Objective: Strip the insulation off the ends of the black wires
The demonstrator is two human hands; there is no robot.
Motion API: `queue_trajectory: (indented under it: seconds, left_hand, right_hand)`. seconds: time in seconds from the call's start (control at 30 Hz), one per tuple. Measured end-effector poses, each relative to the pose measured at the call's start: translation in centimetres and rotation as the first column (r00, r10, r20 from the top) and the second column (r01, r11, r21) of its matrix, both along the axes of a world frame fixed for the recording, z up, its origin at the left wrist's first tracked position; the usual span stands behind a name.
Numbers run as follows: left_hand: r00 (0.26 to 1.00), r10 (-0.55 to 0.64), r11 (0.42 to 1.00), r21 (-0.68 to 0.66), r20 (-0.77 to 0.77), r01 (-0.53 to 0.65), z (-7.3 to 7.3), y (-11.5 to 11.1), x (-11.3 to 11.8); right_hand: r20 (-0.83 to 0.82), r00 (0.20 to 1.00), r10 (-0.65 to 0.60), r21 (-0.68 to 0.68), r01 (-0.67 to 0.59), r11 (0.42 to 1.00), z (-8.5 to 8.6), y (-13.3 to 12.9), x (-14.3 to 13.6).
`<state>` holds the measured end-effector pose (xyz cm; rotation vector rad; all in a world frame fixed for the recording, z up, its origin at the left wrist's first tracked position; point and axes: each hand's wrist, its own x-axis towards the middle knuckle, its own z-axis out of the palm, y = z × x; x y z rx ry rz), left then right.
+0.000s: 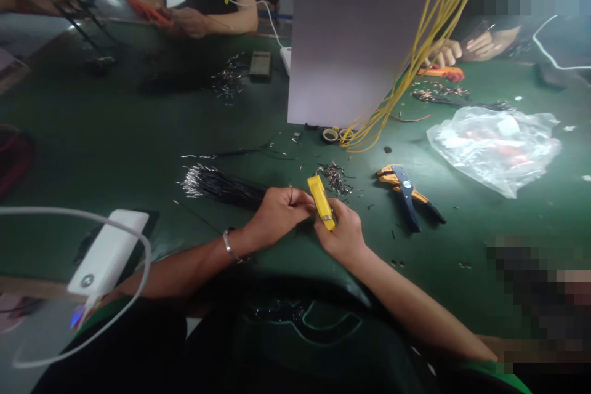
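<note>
My left hand (281, 215) is closed in a pinch, its fingertips close to my right hand; what sits between them is too small to make out. In my right hand (342, 233) is a small yellow hand tool (320, 202), gripped along its lower part and tilted up to the left. A thick bundle of black wires (226, 188) with bare silvery ends pointing left runs under or behind my left hand. One loose black wire (196, 215) lies near my left wrist. Beyond the yellow tool is a small heap of cut wire bits (337, 178).
Orange-and-blue wire strippers (407, 194) lie right of my hands. Beyond stand a grey panel (346, 37), hanging yellow wires (397, 98) and tape rolls (330, 135). A clear plastic bag (498, 144) is at right, a white power bank (108, 252) at left. Two people work opposite.
</note>
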<state>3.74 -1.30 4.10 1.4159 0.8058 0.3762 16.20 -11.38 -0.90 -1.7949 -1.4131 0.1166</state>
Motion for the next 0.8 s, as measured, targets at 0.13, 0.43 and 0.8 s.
queue_trajectory:
  seconds: [0.13,0.43,0.8]
  left_hand:
    - [1.0,-0.009,1.0,0.017,-0.008,0.009,-0.02,0.06,0.01]
    - [0.999,-0.011,1.0,0.009,-0.049,0.011,0.48,0.17,0.13]
    - [0.998,-0.018,0.999,0.034,-0.055,0.02,0.53,0.03,0.37]
  right_hand:
    - [-0.029,0.999,-0.023,-0.042,0.022,0.999,-0.08,-0.04,0.02]
    - [-0.073,0.995,-0.062,-0.047,0.058,0.997,0.04,0.15,-0.34]
    - [-0.164,0.98,-0.111,-0.076,0.1,0.992,-0.16,0.31,-0.35]
